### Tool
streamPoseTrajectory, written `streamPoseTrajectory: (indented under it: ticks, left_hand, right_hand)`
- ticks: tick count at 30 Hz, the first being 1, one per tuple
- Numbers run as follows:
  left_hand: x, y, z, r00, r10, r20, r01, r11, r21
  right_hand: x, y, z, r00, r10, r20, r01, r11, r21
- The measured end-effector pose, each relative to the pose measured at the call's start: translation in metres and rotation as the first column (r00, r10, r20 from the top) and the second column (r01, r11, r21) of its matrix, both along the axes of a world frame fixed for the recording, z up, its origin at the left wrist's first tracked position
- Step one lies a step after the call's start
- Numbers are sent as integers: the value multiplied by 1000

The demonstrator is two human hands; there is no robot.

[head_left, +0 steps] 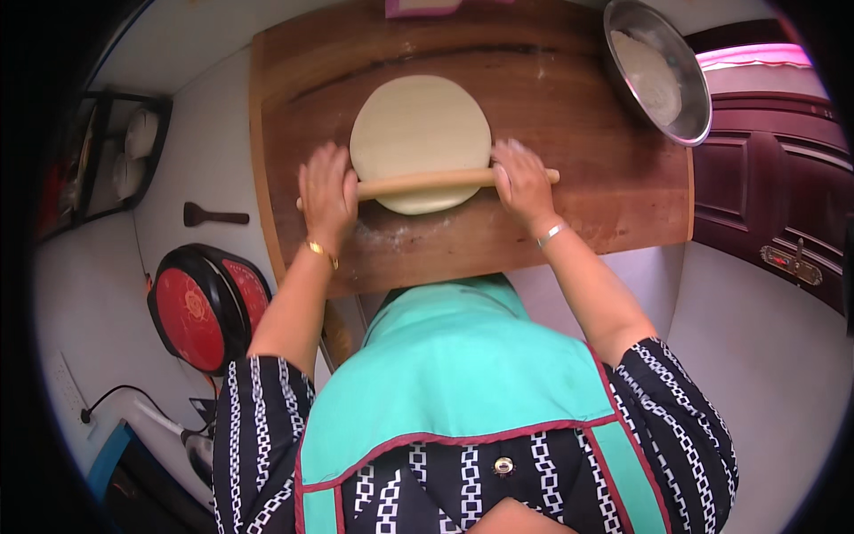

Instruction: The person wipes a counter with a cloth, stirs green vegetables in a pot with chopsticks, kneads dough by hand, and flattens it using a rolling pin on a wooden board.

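Observation:
A round, flat sheet of pale dough (418, 125) lies on the wooden table. Across its near part rests a light wooden rolling pin (422, 184), tilted slightly up toward the right. My left hand (327, 191) is on the pin's left end, just beyond the dough's edge. On the right end sits my right hand (525, 184), with the pin's tip sticking out past it. Both hands lie over the pin from above, fingers reaching forward and thumbs on the inner side. The undersides of the palms are hidden.
A metal bowl of flour (658, 76) stands at the table's (587, 214) far right corner. Loose flour dusts the wood near the dough. To the left are a red and black electric appliance (200, 307) and a dark wooden spatula (213, 214). A dark red door (765, 160) is at right.

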State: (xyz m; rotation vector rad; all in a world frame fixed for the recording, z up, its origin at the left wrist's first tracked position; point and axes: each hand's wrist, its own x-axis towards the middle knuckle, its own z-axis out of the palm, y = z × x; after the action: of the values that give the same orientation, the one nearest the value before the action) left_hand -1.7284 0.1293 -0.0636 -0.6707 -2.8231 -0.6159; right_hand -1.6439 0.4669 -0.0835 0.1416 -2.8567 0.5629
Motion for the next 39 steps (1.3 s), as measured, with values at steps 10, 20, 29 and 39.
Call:
streamPoseTrajectory:
  ticks: [10,20,29,39]
  left_hand:
    - [32,-7,-14,988,151,-29,-153,968,-199]
    - [-74,67,-17,714,235,660,-543,781,309]
    - [-151,111,23,290,-352,890,-445,773,451]
    - [-128,2,0,342,-214,915,-886,253,390]
  right_hand:
    - [59,-13,33,977,109,186,-111,994,4]
    - [35,45,66,895,-434,100,443,841,-312]
    - [-16,52,55,925,-322,204,380,808,-450]
    - [-40,42,65,973,-188,135,227,892,-390]
